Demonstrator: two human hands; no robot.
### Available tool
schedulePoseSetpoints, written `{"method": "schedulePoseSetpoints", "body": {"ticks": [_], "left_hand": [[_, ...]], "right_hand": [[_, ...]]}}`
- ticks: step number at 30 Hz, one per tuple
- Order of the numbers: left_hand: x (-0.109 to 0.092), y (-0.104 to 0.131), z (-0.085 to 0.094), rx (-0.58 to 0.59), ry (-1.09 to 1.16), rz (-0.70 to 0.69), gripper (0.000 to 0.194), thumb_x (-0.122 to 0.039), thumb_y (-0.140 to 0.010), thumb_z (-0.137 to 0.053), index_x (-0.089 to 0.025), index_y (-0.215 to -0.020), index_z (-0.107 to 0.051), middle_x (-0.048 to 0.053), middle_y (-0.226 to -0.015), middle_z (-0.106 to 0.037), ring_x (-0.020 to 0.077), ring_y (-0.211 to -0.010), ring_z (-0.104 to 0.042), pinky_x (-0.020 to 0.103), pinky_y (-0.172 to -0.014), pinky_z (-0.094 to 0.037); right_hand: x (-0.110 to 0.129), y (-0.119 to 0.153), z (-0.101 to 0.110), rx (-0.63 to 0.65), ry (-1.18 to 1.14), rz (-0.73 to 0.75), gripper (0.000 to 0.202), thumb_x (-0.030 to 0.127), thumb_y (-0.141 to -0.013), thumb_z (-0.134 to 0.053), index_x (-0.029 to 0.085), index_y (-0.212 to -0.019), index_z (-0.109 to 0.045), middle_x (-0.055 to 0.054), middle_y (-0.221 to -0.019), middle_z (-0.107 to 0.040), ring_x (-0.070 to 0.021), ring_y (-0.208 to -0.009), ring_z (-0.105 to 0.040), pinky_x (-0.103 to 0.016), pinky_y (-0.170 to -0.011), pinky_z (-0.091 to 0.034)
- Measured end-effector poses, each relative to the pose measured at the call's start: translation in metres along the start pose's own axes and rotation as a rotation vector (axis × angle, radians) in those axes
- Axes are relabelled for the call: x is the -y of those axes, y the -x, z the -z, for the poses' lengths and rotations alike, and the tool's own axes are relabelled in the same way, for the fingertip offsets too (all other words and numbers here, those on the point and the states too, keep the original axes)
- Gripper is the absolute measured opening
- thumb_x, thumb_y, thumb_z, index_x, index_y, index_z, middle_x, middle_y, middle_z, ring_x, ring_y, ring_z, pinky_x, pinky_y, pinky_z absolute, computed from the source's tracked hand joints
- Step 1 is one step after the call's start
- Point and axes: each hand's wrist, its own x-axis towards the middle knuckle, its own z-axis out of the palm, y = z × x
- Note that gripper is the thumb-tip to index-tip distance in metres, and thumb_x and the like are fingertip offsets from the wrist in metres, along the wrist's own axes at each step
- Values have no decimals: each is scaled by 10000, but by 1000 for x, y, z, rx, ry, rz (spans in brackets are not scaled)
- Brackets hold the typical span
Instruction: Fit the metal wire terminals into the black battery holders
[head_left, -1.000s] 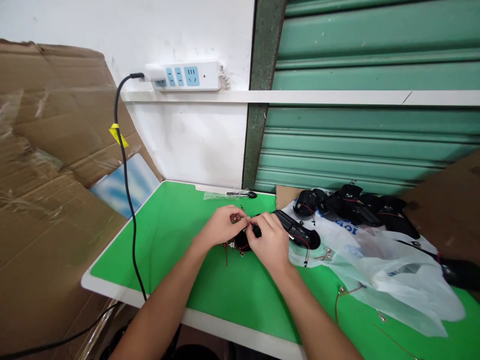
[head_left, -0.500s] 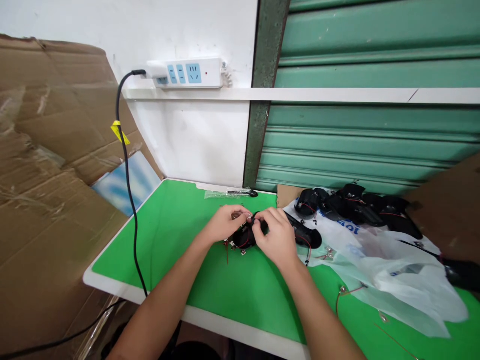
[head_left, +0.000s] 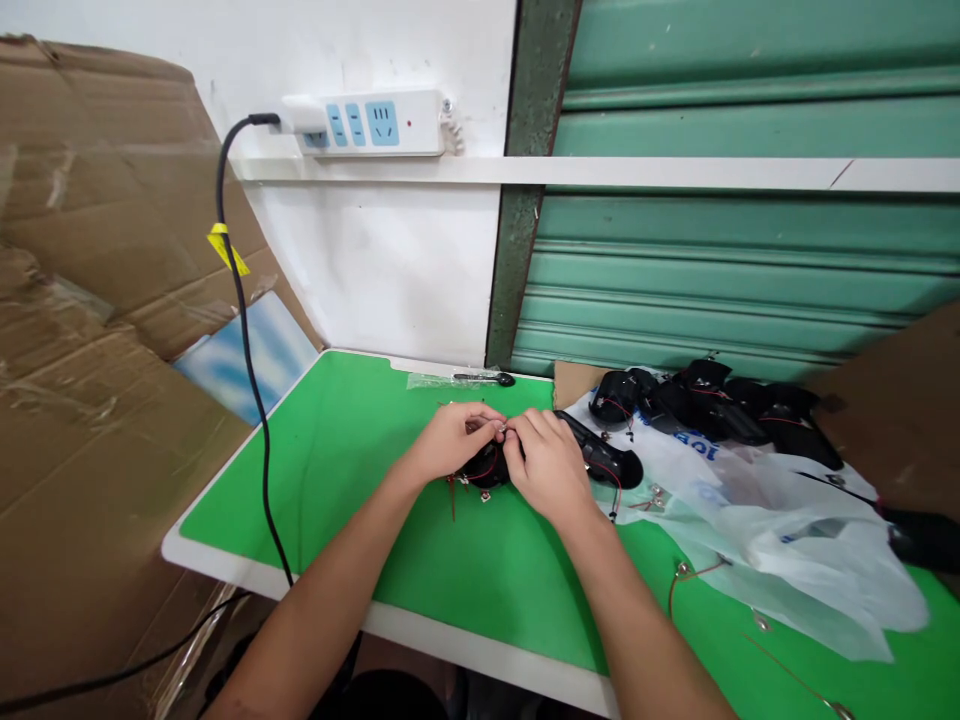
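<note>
Both hands meet over a black part (head_left: 487,468) with red wires, near the middle of the green table top (head_left: 480,560). My left hand (head_left: 459,438) has thumb and forefinger pinched at a small silvery piece (head_left: 502,427). From the right, my right hand (head_left: 546,455) pinches at the same spot, its fingertips nearly touching the left ones. The fingers cover much of the small piece. Right beside my right hand lies a long black part (head_left: 611,465) with a red wire.
A white plastic bag (head_left: 817,560) lies at the right, with several black parts (head_left: 705,400) behind it. Loose wired pieces (head_left: 682,570) lie near it. A wrapped black spoon (head_left: 487,379) is at the back. A black cable (head_left: 251,370) hangs at the left.
The camera view has shifted slightly. My hands have drawn closer together over the black part, and the small silvery piece now shows between their fingertips.
</note>
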Motion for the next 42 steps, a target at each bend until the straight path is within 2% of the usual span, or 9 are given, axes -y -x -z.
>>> {"method": "schedulePoseSetpoints", "body": {"ticks": [4,9,34,42], "left_hand": [[-1,1,0,-17,25,54,177,-263,-891,-621,-144,-1011,-673,57,-863,-770,169,-786,-710,268,-715,-530],[-1,1,0,-4,31,45,101,-237,-893,-604,-144,-908,-642,53,-853,-740,153,-782,-684,266,-737,-519],[-6,4,-6,-72,-167,-11,101,-229,-896,-581,-164,-850,-643,31,-798,-735,143,-709,-669,244,-662,-497],[-7,4,-7,-96,-158,12,201,-227,-891,-588,-172,-1085,-591,-10,-742,-713,139,-666,-653,245,-643,-470]], "right_hand": [[0,0,0,14,-7,4,177,188,-975,-486,207,-857,-615,-59,-843,-639,-243,-823,-513,-380,-748,-358],[2,-1,0,18,-1,8,168,180,-969,-495,203,-855,-616,-58,-850,-637,-242,-835,-507,-378,-759,-351],[7,-2,-3,98,131,17,184,162,-970,-507,175,-847,-645,-76,-831,-645,-248,-848,-511,-381,-796,-308],[7,-2,-3,110,146,30,176,159,-980,-508,166,-872,-646,-73,-842,-649,-251,-859,-520,-383,-818,-308]]}}
